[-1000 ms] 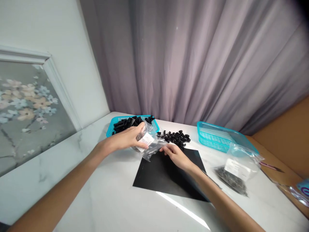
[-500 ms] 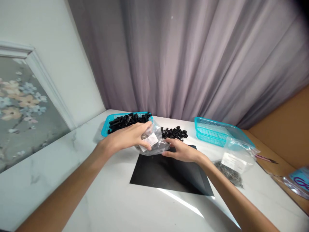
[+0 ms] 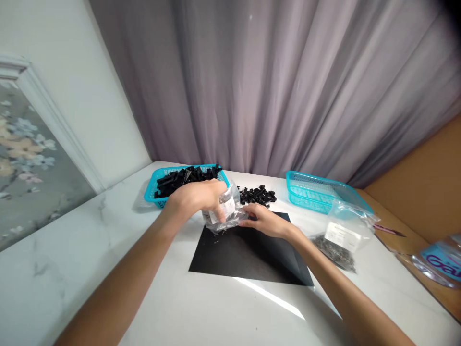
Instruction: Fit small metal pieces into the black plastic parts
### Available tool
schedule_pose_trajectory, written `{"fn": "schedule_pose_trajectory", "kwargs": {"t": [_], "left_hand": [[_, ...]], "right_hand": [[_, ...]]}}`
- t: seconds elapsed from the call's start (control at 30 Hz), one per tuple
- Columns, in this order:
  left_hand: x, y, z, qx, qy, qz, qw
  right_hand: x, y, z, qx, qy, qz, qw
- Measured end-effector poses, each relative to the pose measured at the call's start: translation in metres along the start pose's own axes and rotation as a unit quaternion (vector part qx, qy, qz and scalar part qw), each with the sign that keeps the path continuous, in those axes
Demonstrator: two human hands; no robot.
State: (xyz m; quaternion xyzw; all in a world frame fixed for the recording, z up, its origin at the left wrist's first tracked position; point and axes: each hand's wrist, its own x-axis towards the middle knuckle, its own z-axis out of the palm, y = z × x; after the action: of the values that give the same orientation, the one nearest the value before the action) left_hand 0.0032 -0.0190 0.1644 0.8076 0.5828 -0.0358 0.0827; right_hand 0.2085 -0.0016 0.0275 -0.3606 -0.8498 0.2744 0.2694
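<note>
We had our left hand (image 3: 200, 195) wrapped around the clear bag (image 3: 229, 207), right hand (image 3: 267, 222) half-curled at its edge, couldn't tell if gripping. A slack left grip could've dropped it onto the black sheet (image 3: 245, 255) below.

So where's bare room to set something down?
Mostly bare tabletop lies left of the left arm, and between the arms in front of the black sheet. It's crowded around its far edge: filled basket, black pieces, held bag.

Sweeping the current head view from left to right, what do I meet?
Framed flower picture, blue basket of black pieces, plastic bag in the left hand, loose black pile, second blue basket, thin pink tool, blue-labelled clear container.
</note>
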Motion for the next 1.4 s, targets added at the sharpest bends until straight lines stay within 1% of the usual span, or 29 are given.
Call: {"fn": "schedule_pose_trajectory", "kwargs": {"t": [0.1, 0.2, 0.27, 0.33, 0.47, 0.53, 0.6, 0.7, 0.73, 0.77, 0.9, 0.97, 1.1, 1.17, 1.3, 1.4], "left_hand": [[0.002, -0.003, 0.0, -0.002, -0.01, 0.008, 1.0], [0.004, -0.008, 0.0, -0.03, -0.026, 0.039, 0.998], [0.004, -0.012, 0.0, -0.055, -0.019, 0.055, 0.997], [0.003, -0.014, 0.0, -0.063, -0.011, 0.052, 0.997], [0.003, -0.013, -0.001, -0.048, -0.024, 0.025, 0.998], [0.003, -0.011, -0.001, -0.04, -0.021, 0.019, 0.999], [0.002, -0.007, -0.001, -0.032, -0.011, 0.019, 0.999], [-0.003, 0.001, 0.0, -0.023, -0.008, 0.017, 1.0], [-0.005, 0.003, 0.001, -0.02, -0.009, 0.018, 1.0], [-0.007, 0.006, 0.003, -0.017, -0.009, 0.021, 1.0], [-0.01, 0.012, 0.008, -0.018, -0.002, 0.052, 0.999], [-0.008, 0.011, 0.008, -0.026, 0.006, 0.054, 0.998], [-0.005, 0.002, 0.006, -0.058, 0.025, 0.063, 0.996], [-0.004, -0.003, 0.006, -0.074, 0.033, 0.073, 0.994], [-0.001, -0.016, 0.012, -0.08, 0.044, 0.102, 0.99], [0.0, -0.023, 0.019, -0.086, 0.069, 0.116, 0.987]], "right_hand": [[0.0, 0.004, 0.002, -0.008, 0.021, 0.02, 1.0], [-0.001, 0.008, 0.004, 0.001, 0.018, 0.032, 0.999], [-0.002, 0.01, 0.005, 0.004, 0.017, 0.033, 0.999], [-0.002, 0.011, 0.005, 0.005, 0.019, 0.033, 0.999], [-0.003, 0.011, 0.004, 0.001, 0.02, 0.034, 0.999], [-0.004, 0.01, 0.002, -0.002, 0.017, 0.036, 0.999], [-0.006, 0.007, -0.003, -0.005, -0.013, 0.039, 0.999], [-0.013, 0.001, -0.012, 0.01, -0.089, 0.03, 0.996], [-0.014, -0.001, -0.015, 0.018, -0.094, 0.021, 0.995], [-0.015, -0.002, -0.016, 0.025, -0.079, 0.012, 0.996], [-0.012, -0.005, -0.01, 0.038, 0.034, -0.009, 0.999], [-0.007, -0.007, -0.004, 0.052, 0.064, -0.017, 0.996], [0.0, -0.013, 0.003, 0.103, 0.087, -0.045, 0.99], [0.001, -0.016, 0.004, 0.129, 0.083, -0.038, 0.987], [0.001, -0.02, 0.006, 0.177, 0.07, -0.021, 0.981], [0.002, -0.021, 0.008, 0.198, 0.097, -0.021, 0.975]]}}
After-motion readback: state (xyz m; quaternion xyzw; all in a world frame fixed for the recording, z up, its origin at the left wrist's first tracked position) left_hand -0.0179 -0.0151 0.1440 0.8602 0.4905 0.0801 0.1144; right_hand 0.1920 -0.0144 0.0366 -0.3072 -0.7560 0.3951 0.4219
